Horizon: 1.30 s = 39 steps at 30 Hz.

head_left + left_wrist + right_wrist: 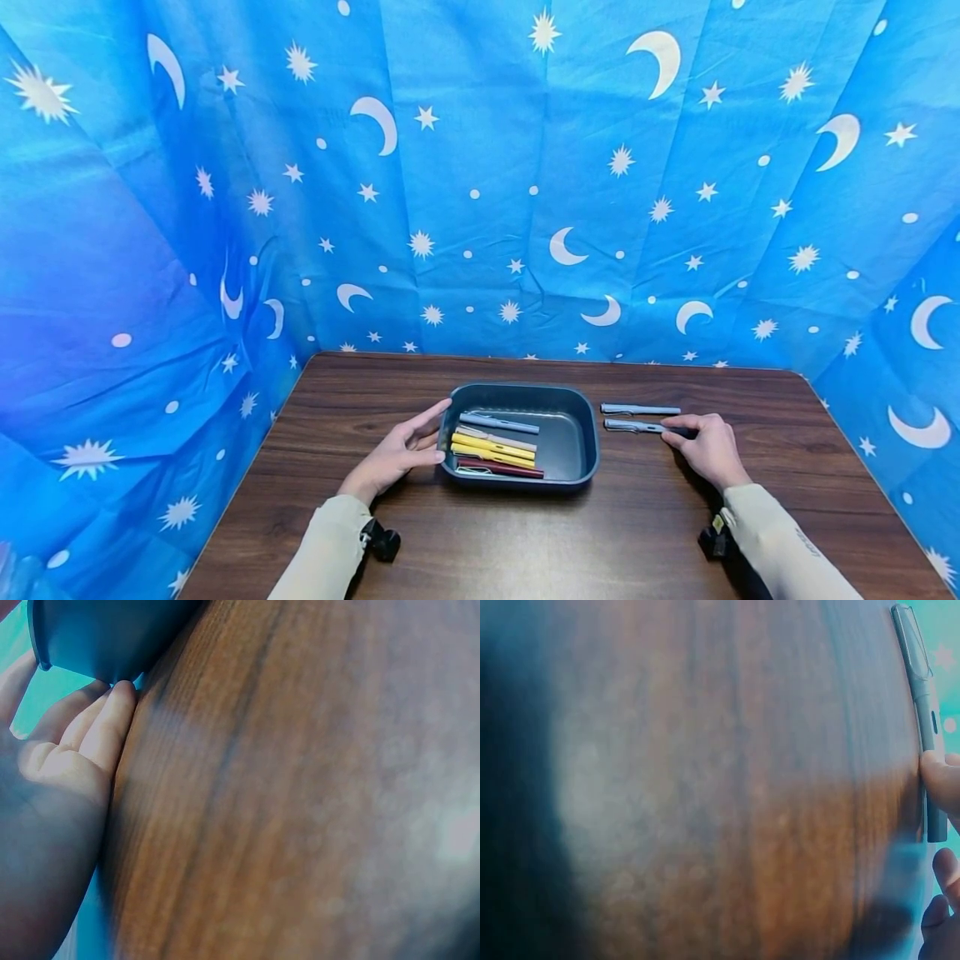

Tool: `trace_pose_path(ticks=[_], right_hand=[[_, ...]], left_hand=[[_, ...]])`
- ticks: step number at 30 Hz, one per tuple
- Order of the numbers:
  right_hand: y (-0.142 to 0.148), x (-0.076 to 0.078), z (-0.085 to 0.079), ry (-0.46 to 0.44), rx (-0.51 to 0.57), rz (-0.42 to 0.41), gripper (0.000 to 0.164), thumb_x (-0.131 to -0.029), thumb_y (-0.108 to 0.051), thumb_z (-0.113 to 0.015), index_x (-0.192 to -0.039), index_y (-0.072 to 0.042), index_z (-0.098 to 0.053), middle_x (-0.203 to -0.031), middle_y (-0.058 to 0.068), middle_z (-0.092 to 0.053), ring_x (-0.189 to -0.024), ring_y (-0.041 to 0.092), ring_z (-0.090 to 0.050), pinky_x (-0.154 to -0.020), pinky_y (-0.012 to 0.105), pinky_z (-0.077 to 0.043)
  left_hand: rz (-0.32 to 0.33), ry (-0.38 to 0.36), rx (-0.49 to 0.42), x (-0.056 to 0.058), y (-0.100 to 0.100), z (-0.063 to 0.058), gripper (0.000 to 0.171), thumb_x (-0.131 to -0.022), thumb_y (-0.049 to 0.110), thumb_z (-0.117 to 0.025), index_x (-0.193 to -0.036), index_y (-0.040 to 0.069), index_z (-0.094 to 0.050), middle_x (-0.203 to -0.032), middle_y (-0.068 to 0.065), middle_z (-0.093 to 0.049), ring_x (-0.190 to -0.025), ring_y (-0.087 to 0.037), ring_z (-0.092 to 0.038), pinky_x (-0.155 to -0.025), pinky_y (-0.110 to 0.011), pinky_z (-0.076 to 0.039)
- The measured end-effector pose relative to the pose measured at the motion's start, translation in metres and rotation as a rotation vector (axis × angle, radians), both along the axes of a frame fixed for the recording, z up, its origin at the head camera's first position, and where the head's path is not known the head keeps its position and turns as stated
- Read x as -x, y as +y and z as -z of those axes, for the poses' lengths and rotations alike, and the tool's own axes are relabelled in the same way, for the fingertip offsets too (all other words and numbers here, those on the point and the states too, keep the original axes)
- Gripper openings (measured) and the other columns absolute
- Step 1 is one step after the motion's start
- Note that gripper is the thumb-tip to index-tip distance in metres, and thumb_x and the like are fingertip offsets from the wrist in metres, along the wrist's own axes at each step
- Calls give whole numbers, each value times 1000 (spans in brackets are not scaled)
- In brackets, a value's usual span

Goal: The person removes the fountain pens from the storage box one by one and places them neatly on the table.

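A dark rectangular tray (558,486) stands on the table with several pens in its left part. Among them lie a grey-blue pen (500,422), yellow pens (495,451) and a dark red pen (501,468). My left hand (397,454) touches the tray's left side, its fingers fairly straight against the outer wall in the left wrist view. To the right of the tray, my right hand (707,447) pinches the barrel end of a grey-blue pen (633,426) between thumb and fingers. This pen's clip end points toward the tray. Just behind it lies another grey-blue pen (640,409).
The wood-grain table (495,550) has its far edge close behind the tray. A blue cloth (480,233) with moons and stars hangs around the back and sides. Small black devices (384,542) are worn at both wrists.
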State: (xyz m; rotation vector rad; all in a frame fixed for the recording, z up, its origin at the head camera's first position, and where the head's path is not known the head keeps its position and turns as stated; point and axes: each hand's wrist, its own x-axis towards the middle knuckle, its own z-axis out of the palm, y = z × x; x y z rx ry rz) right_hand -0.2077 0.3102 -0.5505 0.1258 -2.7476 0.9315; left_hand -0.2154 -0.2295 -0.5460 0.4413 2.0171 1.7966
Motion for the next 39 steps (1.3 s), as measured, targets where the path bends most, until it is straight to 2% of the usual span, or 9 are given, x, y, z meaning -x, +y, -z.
trace_pose_path(ticks=[3,15,26,34,39], right_hand=[[0,1,0,5,2,-1,15,-91,-9,-83,-105,-10,-85,-108,17,-79,-101,39,-73,-84,56,-57],[0,1,0,3,14,-6,16,-92,-9,-81,-107,-8,-84,-110,20,-78,-105,43,-72,-89,62,-56],[0,3,3,-4,28,-1,18,-91,-9,-82,-110,-8,-84,-112,20,-78,-107,44,-71,-91,63,-56],[0,2,3,5,32,1,18,-91,-9,-82,-109,-8,-84,-112,20,-78,-107,44,-71,-92,63,-56],[0,3,3,9,34,3,18,-91,-10,-82,-109,-7,-84,-113,23,-77,-110,46,-70,-93,64,-55]], left_hand=[[-2,2,1,0,0,0,77,-101,14,-72,-164,39,-35,-173,-6,-26,-155,-34,-36,-124,-45,-35],[-7,11,13,0,0,1,77,-100,16,-72,-163,40,-35,-173,-5,-27,-154,-33,-37,-124,-45,-35],[19,-7,-32,1,-1,2,78,-100,15,-73,-164,37,-34,-172,-8,-27,-155,-33,-35,-123,-36,-38],[16,7,-13,1,-1,2,77,-101,15,-72,-164,37,-34,-173,-8,-27,-155,-34,-35,-124,-41,-35],[13,3,-11,1,-1,2,77,-101,13,-71,-164,38,-34,-173,-7,-26,-155,-34,-35,-123,-40,-37]])
